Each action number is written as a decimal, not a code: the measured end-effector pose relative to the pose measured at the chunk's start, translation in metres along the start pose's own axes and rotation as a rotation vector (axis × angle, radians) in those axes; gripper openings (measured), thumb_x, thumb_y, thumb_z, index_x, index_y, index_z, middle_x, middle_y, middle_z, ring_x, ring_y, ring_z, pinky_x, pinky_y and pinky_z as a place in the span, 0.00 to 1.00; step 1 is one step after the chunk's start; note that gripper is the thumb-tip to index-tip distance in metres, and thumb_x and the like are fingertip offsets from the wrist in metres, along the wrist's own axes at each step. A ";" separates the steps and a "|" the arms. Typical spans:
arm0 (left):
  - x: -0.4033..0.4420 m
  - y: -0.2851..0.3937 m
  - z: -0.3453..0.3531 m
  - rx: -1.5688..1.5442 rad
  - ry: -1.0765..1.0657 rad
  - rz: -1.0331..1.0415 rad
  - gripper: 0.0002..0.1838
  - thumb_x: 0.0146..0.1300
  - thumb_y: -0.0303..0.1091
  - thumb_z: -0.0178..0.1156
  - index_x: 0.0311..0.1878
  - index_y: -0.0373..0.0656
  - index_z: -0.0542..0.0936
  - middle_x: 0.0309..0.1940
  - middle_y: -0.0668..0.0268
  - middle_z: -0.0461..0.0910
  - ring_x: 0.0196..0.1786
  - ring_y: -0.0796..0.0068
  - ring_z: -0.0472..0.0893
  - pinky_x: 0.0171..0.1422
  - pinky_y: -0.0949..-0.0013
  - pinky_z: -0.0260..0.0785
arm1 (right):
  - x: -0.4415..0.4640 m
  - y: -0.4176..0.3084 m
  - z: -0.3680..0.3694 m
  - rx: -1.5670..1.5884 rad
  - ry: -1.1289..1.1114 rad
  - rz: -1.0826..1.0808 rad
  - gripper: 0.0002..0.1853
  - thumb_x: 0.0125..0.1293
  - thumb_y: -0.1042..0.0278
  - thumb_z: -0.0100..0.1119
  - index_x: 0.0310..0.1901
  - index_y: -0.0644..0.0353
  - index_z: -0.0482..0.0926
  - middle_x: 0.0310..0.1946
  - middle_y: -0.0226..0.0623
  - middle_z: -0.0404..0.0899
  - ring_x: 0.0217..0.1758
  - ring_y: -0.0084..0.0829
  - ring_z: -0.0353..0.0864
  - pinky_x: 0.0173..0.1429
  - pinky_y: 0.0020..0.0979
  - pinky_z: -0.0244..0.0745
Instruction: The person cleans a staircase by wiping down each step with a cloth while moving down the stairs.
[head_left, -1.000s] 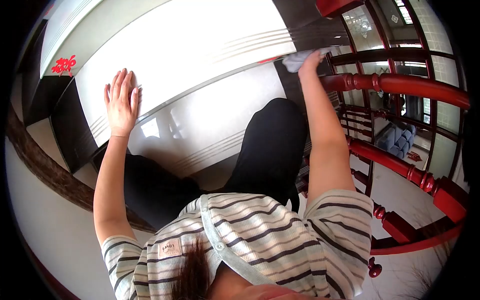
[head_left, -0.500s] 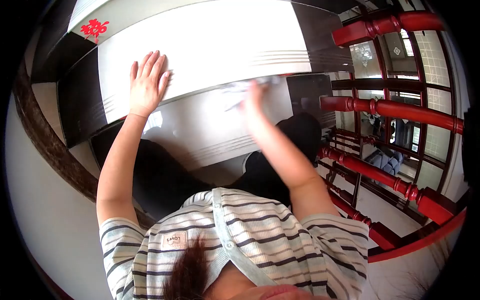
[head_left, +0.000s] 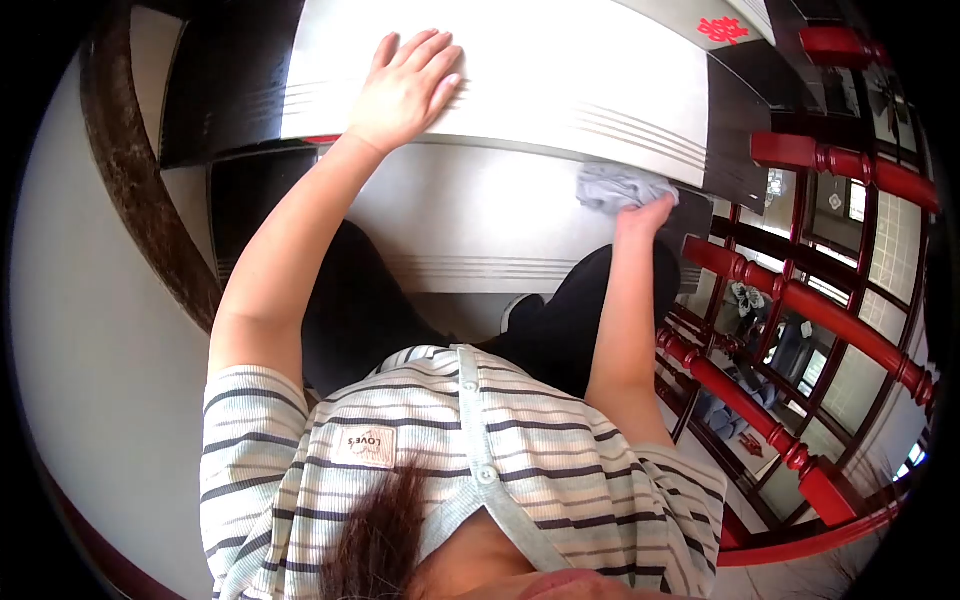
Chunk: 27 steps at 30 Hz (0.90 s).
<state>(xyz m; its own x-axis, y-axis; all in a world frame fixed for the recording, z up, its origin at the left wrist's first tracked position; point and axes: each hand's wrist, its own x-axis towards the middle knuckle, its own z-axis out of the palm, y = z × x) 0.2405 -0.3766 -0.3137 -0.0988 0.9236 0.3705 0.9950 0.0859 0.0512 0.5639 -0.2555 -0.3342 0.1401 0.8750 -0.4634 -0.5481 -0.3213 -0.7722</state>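
My left hand [head_left: 405,92] lies palm down on the white upper step [head_left: 540,70], its fingers a little spread and nothing in them. Over at the right, my right hand [head_left: 645,217] is closed on a crumpled light grey cloth [head_left: 622,188]. The cloth rests near the right end of the lower white step [head_left: 470,205], just under the front edge of the upper one. Its far side touches the riser area. Grooved lines run along both steps near their front edges.
Red wooden railing posts [head_left: 800,290] stand along the right side. A dark wooden curved trim [head_left: 140,180] runs down the left wall. A red paper character [head_left: 722,30] is stuck on the riser at the upper right. My dark-trousered legs [head_left: 350,290] are below the steps.
My right hand and the cloth have swept left along the lower step and back to the right. The view has shifted, and my left hand stays flat on the upper step.
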 end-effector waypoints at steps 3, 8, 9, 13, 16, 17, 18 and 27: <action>-0.001 0.000 -0.002 -0.008 -0.004 -0.004 0.21 0.71 0.45 0.42 0.63 0.48 0.69 0.64 0.64 0.67 0.70 0.69 0.61 0.76 0.55 0.44 | -0.053 0.002 0.057 -0.116 0.102 0.202 0.27 0.74 0.51 0.29 0.67 0.60 0.55 0.66 0.45 0.60 0.67 0.43 0.64 0.67 0.47 0.64; -0.001 -0.003 -0.001 -0.075 0.039 -0.029 0.21 0.70 0.45 0.45 0.61 0.48 0.70 0.62 0.63 0.69 0.69 0.67 0.62 0.75 0.54 0.46 | -0.075 0.174 0.066 -0.088 0.087 -0.047 0.26 0.70 0.63 0.38 0.67 0.59 0.54 0.63 0.41 0.63 0.64 0.36 0.66 0.67 0.36 0.63; -0.001 -0.004 -0.001 -0.132 0.066 -0.026 0.21 0.69 0.44 0.46 0.61 0.47 0.70 0.61 0.63 0.70 0.69 0.66 0.63 0.75 0.53 0.47 | -0.104 0.183 0.087 -0.155 0.104 -0.030 0.27 0.69 0.63 0.41 0.68 0.60 0.53 0.65 0.41 0.61 0.65 0.36 0.64 0.69 0.36 0.58; -0.003 -0.006 0.002 -0.249 0.193 -0.041 0.18 0.67 0.41 0.50 0.55 0.42 0.73 0.55 0.57 0.73 0.62 0.59 0.69 0.70 0.54 0.56 | -0.138 0.211 0.097 -0.012 -0.119 0.374 0.27 0.71 0.57 0.40 0.65 0.65 0.57 0.66 0.43 0.61 0.67 0.38 0.63 0.73 0.42 0.51; -0.013 -0.012 -0.019 -0.404 0.276 -0.075 0.13 0.65 0.36 0.55 0.50 0.41 0.74 0.45 0.58 0.76 0.50 0.60 0.76 0.57 0.60 0.66 | -0.112 0.206 0.083 0.050 -0.326 0.466 0.25 0.71 0.55 0.35 0.62 0.64 0.65 0.62 0.44 0.67 0.65 0.40 0.65 0.71 0.46 0.56; -0.022 -0.011 -0.026 -0.405 0.350 -0.122 0.10 0.64 0.34 0.56 0.46 0.40 0.74 0.37 0.59 0.76 0.43 0.66 0.77 0.49 0.62 0.68 | -0.112 0.197 0.085 0.027 -0.357 0.472 0.25 0.71 0.55 0.35 0.61 0.64 0.65 0.62 0.45 0.68 0.65 0.40 0.65 0.71 0.46 0.57; -0.034 -0.003 -0.038 -0.391 0.350 -0.128 0.10 0.64 0.34 0.56 0.46 0.40 0.74 0.37 0.59 0.76 0.43 0.66 0.77 0.49 0.62 0.68 | -0.113 0.188 0.089 0.006 -0.378 0.474 0.25 0.71 0.55 0.35 0.61 0.64 0.65 0.62 0.45 0.68 0.66 0.40 0.65 0.70 0.45 0.57; -0.108 0.094 0.038 -1.608 -0.257 -1.536 0.26 0.67 0.42 0.54 0.61 0.35 0.64 0.53 0.55 0.72 0.48 0.69 0.76 0.47 0.70 0.73 | -0.079 0.180 0.060 -0.377 -0.616 0.456 0.27 0.68 0.52 0.48 0.58 0.68 0.69 0.57 0.42 0.72 0.60 0.36 0.72 0.63 0.38 0.66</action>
<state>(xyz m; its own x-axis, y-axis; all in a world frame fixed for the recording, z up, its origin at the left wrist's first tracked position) 0.3449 -0.4544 -0.3838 -0.4105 0.4970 -0.7645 -0.6682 0.4065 0.6231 0.4049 -0.3610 -0.4108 -0.5612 0.6363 -0.5294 -0.1155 -0.6935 -0.7111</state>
